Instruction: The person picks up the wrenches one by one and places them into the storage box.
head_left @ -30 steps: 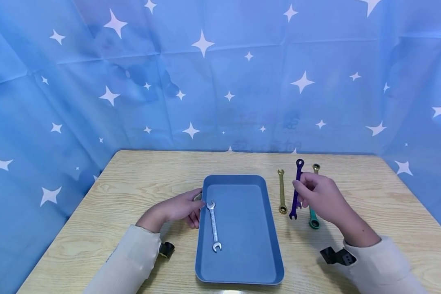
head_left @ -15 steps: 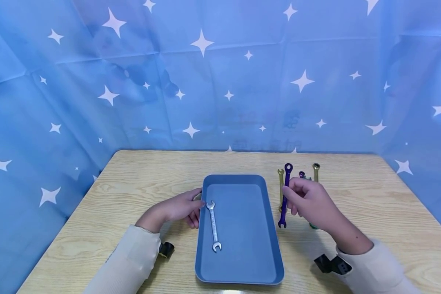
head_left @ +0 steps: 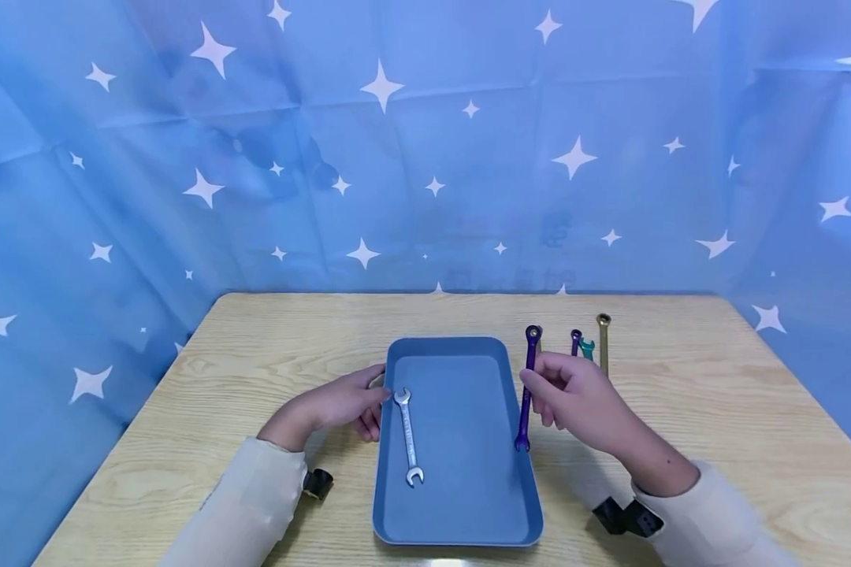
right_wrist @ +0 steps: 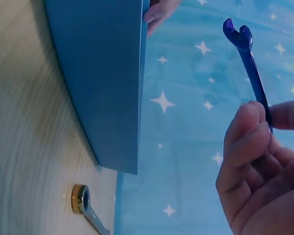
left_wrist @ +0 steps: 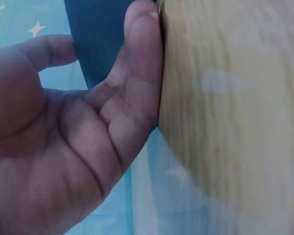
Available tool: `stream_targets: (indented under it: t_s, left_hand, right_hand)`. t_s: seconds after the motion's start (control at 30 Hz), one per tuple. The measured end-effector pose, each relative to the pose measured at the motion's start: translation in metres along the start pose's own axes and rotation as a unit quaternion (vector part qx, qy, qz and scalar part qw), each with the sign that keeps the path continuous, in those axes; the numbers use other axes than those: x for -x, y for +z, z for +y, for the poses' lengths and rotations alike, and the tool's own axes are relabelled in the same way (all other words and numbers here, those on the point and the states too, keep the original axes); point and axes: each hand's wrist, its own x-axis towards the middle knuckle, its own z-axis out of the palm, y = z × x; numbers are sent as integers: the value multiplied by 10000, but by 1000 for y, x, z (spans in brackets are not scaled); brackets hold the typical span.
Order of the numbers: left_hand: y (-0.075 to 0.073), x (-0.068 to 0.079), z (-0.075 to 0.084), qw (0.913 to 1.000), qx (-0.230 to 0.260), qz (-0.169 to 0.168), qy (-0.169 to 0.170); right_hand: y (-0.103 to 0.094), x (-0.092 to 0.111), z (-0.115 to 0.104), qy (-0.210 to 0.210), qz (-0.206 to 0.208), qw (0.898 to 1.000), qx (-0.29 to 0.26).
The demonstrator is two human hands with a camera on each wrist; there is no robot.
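Between thumb and fingers my right hand (head_left: 574, 398) pinches a purple combination wrench (head_left: 527, 394), held up at the right rim of the blue tray (head_left: 457, 535). The wrench's open end points up in the right wrist view, clear of the tray wall. At the tray's left side my left hand (head_left: 343, 403) grips the rim, thumb over the edge and fingers outside, as the left wrist view also shows. Inside the tray, along its left side, lies a silver double open-end wrench (head_left: 409, 437).
Right of the tray lie a smaller purple wrench (head_left: 576, 341), a green wrench (head_left: 587, 348) and a gold wrench (head_left: 603, 340), all partly behind my right hand. Another gold wrench's ring end (right_wrist: 80, 198) shows in the right wrist view. A starry blue curtain (head_left: 425, 142) stands behind the wooden table (head_left: 291, 339).
My right hand has carried the purple wrench leftward from among the other wrenches to the tray's right rim. The left hand and the silver wrench have stayed in place.
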Motion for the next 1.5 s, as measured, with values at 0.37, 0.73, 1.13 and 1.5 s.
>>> stream_targets:
  t_s: [0.37,0.73,1.13,1.5]
  left_hand:
    - [-5,6,-1,9999,-85,52,-42]
    - [1,0,-2,10000,-23,38,-56]
    - [0,-3,1,10000,-52,7,-25]
    - [-2,-3,1,9999,-122,-33,4]
  right_hand:
    - [12,-3,-5,-71,-273,9992,-282]
    - [27,-4,-7,204,-825,9956,-401]
    - [27,-17,-21,366,-1326,9902,-248]
    - [46,-30,-30,826,-1821,9777,-637]
